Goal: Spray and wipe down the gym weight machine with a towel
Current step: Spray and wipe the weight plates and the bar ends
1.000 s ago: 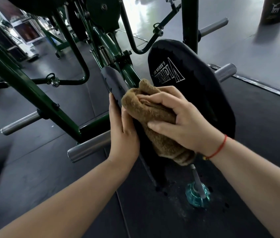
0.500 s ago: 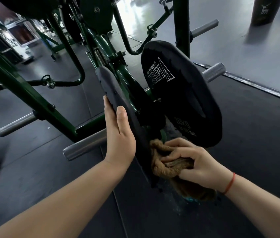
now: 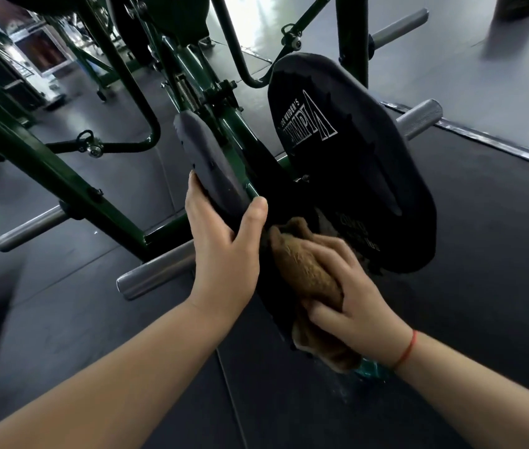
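On the head cam, our left hand (image 3: pixel 224 254) is clamped on the rim of the thin black weight plate (image 3: pixel 208 160). The thumb is hooked over its right side and the fingers lie flat along the left face. Our right hand (image 3: pixel 353 303) has the brown towel (image 3: pixel 305 270) bunched in curled fingers. It's pressed low on that plate's right face, in the gap before the bigger Olympia plate (image 3: pixel 353 176). Both plates hang on the dark green weight machine (image 3: pixel 46 176). A chrome peg (image 3: pixel 156 277) sticks out near left. A bit of teal spray bottle (image 3: pixel 370 372) peeks out under the towel, down on the floor.
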Tool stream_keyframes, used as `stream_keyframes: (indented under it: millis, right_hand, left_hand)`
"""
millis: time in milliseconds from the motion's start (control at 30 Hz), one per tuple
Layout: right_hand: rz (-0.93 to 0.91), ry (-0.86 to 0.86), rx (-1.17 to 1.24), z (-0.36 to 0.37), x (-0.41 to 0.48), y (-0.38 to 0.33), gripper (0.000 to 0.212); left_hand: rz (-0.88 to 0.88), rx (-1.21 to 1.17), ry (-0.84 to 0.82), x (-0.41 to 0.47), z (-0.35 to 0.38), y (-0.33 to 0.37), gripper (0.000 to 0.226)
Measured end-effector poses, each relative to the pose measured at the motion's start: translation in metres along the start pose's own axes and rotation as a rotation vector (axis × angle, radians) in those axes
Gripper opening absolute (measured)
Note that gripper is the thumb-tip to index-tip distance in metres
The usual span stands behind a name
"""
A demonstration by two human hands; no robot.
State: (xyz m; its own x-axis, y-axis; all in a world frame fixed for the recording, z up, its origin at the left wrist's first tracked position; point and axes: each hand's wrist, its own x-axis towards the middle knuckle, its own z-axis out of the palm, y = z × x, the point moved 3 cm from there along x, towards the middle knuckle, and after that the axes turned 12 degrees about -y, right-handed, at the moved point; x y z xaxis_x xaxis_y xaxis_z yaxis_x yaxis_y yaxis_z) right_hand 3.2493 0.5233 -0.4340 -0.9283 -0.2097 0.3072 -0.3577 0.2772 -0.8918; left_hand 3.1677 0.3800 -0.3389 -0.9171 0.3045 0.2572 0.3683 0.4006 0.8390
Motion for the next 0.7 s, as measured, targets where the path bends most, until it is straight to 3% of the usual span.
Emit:
stream_keyframes:
  millis: [167, 233, 400, 500, 600, 700]
  right_hand:
    - [0.197, -0.183, -0.001, 0.003, -0.016, 0.039, 0.067]
    - [0.301, -0.171, 0.058, -0.003, -0.01, 0.044, 0.064]
    - [0.329, 0.098, 0.066, -0.031, 0.041, 0.022, 0.048]
    - [0.31, 0.081, 0.1, -0.035, 0.075, 0.002, 0.039]
    - [0.298, 0.035, 0.113, -0.03, 0.099, -0.007, 0.039]
    - [0.341, 0.012, 0.233, -0.02, 0.1, 0.001, 0.038]
  left_hand:
    - [-0.002, 0.196, 0.009, 0.012, -0.016, 0.018, 0.105]
    - [-0.003, 0.256, 0.004, 0.024, -0.027, 0.024, 0.104]
    - [-0.003, 0.42, -0.075, 0.084, -0.051, 0.037, 0.061]
    - [0.093, 0.571, -0.266, 0.12, -0.049, 0.045, 0.029]
    - [0.236, 0.692, -0.455, 0.136, -0.041, 0.046, 0.049]
    - [0.377, 0.782, -0.501, 0.136, -0.042, 0.041, 0.062]
